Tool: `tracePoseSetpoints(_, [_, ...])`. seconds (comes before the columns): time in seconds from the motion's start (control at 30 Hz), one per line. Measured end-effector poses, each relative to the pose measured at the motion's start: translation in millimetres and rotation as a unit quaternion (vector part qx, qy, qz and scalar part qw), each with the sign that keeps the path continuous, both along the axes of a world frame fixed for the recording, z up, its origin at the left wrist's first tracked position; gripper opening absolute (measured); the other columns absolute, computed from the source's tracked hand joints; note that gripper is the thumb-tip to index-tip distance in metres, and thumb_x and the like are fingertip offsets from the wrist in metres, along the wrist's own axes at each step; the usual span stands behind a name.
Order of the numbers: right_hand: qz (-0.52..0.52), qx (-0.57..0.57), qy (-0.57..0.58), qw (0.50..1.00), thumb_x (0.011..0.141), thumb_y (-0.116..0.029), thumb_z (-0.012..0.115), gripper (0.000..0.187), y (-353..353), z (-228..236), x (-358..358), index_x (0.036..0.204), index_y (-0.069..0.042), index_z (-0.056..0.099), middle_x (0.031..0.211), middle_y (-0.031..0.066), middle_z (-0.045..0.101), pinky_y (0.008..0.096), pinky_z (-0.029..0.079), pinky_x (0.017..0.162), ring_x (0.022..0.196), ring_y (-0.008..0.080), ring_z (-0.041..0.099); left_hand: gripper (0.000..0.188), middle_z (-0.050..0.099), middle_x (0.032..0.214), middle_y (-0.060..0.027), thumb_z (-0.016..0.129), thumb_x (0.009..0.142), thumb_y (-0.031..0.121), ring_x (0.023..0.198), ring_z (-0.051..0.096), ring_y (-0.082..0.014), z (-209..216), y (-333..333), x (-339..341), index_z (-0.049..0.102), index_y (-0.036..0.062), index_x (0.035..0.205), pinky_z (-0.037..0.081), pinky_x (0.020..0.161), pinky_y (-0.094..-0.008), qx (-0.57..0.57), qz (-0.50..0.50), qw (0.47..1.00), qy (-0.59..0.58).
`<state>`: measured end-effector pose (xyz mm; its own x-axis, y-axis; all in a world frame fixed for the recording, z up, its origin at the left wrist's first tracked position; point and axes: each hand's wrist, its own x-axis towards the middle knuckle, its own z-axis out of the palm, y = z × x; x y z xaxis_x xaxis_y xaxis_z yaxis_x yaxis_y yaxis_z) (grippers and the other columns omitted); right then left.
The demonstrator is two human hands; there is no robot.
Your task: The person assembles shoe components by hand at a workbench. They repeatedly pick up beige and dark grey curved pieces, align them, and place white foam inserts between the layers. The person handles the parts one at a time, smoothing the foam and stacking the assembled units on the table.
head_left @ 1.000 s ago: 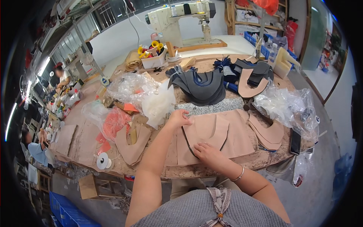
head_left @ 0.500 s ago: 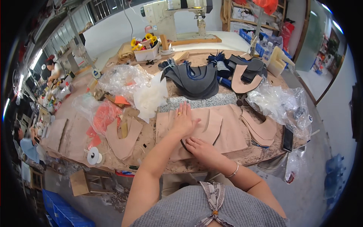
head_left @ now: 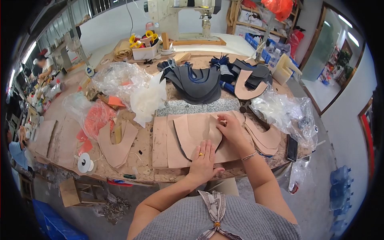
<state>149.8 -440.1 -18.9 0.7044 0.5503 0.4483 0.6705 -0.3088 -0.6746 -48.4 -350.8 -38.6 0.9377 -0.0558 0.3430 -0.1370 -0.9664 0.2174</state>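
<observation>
Littered brown worktable (head_left: 66,120), sewing machine (head_left: 158,18) at top centre, tan U-shaped piece (head_left: 189,143) mid-frame, left hand (head_left: 203,163) flat on its lower curve, fingers extended, right hand (head_left: 231,129) pinching its upper-right end.

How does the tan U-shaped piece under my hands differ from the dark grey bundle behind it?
Colour: the tan piece is pale with a dark outer edge; the grey bundle is dark with blue inside its curve.
Contact: your left hand and right hand touch the tan piece; neither touches the grey bundle.
Both have curved, U-like outlines.
</observation>
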Motion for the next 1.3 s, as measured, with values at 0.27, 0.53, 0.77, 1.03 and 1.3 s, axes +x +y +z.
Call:
tracePoseSetpoints(0.27, [0.002, 0.118, 0.221, 0.968, 0.076, 0.002, 0.071, 0.032, 1.4, -11.9, 21.3, 0.107, 0.0, 0.064, 0.084, 0.0036, 0.065, 0.0235, 0.051, 0.071, 0.075, 0.0092, 0.061, 0.096, 0.037, 0.142, -0.029, 0.063, 0.073, 0.064, 0.134, 0.034, -0.0395, 8.8, -0.7, 5.2, 0.044, -0.0095, 0.132, 0.026, 0.11, -0.0481, 0.04, 0.013, 0.999, 0.016])
tracePoseSetpoints(0.53, [0.017, 0.053, 0.272, 0.961, 0.073, 0.002, 0.074, 0.042, 8.4, -18.2, 42.5, 0.113, 0.001, 0.06, 0.082, 0.0022, 0.066, 0.0217, 0.05, 0.068, 0.073, 0.0074, 0.06, 0.085, 0.045, 0.134, -0.0289, 0.064, 0.07, 0.067, 0.12, 0.046, -0.036, 3.8, 1.7, 21.3, 0.055, -0.0071, 0.111, 0.035, 0.101, -0.0419, 0.028, -0.022, 0.999, -0.02])
tracePoseSetpoints(0.77, [-0.015, -0.01, 0.228, 0.973, 0.071, 0.0, 0.075, 0.042, 12.7, -3.2, 33.5, 0.11, 0.001, 0.06, 0.082, 0.0045, 0.067, 0.0238, 0.05, 0.068, 0.073, 0.01, 0.062, 0.089, 0.05, 0.127, -0.0278, 0.064, 0.066, 0.072, 0.105, 0.057, -0.0343, 12.3, -2.5, 34.2, 0.057, -0.0072, 0.106, 0.043, 0.093, -0.0387, 0.025, -0.007, 0.999, -0.021])
tracePoseSetpoints(1.03, [0.03, -0.182, -0.175, 0.967, 0.081, -0.012, 0.068, 0.03, 7.1, -5.8, -0.8, 0.11, -0.006, 0.064, 0.104, 0.0103, 0.067, 0.0395, 0.046, 0.092, 0.104, 0.0294, 0.06, 0.109, 0.034, 0.142, -0.0263, 0.061, 0.069, 0.074, 0.119, 0.044, -0.0334, 25.1, -1.1, 44.0, 0.038, -0.0108, 0.133, 0.038, 0.099, -0.0415, -0.043, 0.04, 0.995, 0.08])
tracePoseSetpoints(1.3, [0.015, -0.277, -0.203, 0.939, 0.092, -0.025, 0.052, 0.036, -17.7, 14.4, -32.2, 0.125, -0.011, 0.06, 0.133, 0.0039, 0.056, 0.0525, 0.022, 0.111, 0.134, 0.0297, 0.039, 0.109, 0.032, 0.147, -0.0248, 0.062, 0.071, 0.069, 0.138, 0.026, -0.0365, 4.8, -2.1, -0.4, 0.034, -0.0113, 0.138, 0.021, 0.113, -0.0479, -0.015, 0.028, 0.999, 0.025])
